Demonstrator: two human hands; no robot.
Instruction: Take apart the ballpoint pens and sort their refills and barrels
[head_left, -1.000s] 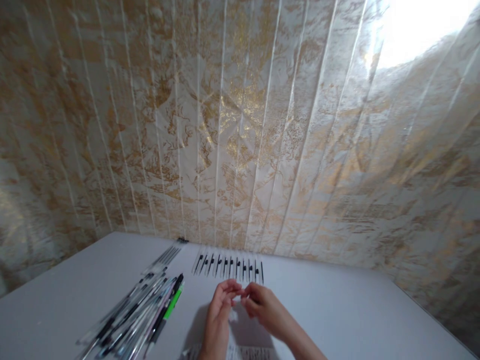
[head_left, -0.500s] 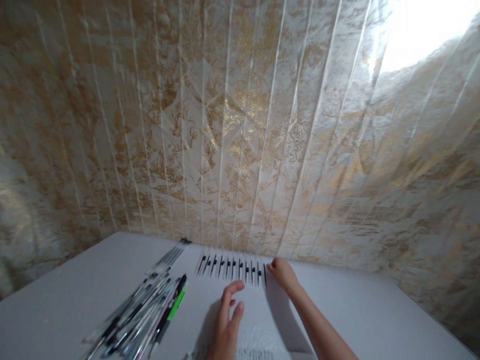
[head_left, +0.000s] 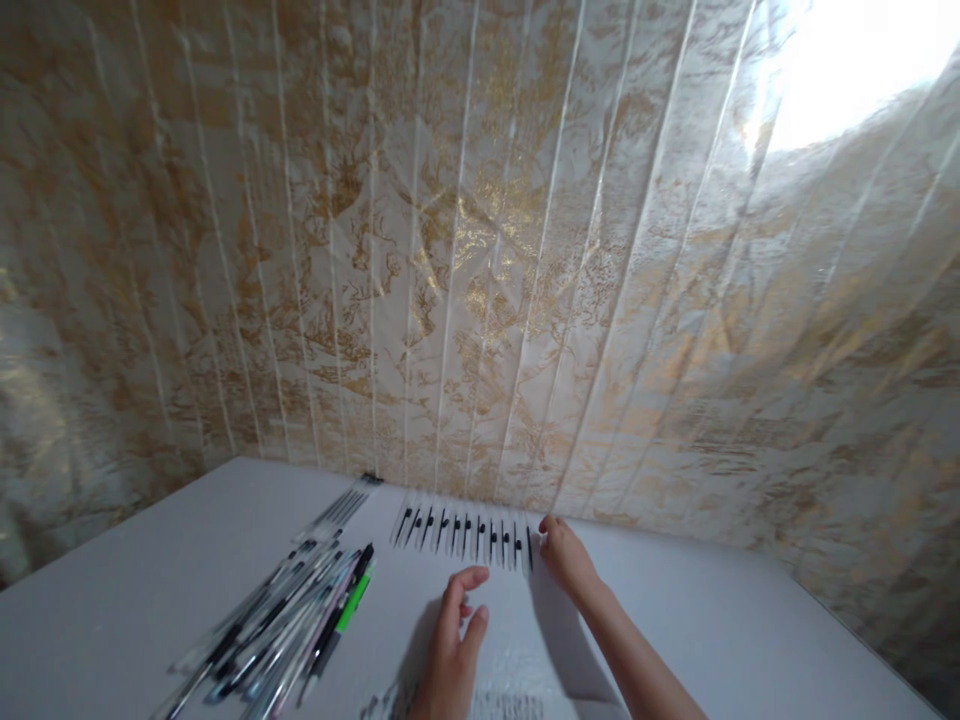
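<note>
My right hand is at the right end of a row of slim clear pieces with black parts, which look like pen parts. Its fingers are pinched together; whatever is between them is too small to make out. A thin black stick lies just left of its fingertips. My left hand hovers nearer to me, below the row, with thumb and forefinger apart and the other fingers curled. Left of it lies a heap of pens, mostly clear and black, with a bright green pen along its right side.
Several clear sticks with black ends lie side by side behind the heap. Small dark pieces sit at the bottom edge, partly behind my left hand. A shiny gold-patterned sheet rises behind the white table.
My right hand has shifted slightly right, away from the thin black stick at the row's end. My left hand stays nearly still. The view has tilted a little.
</note>
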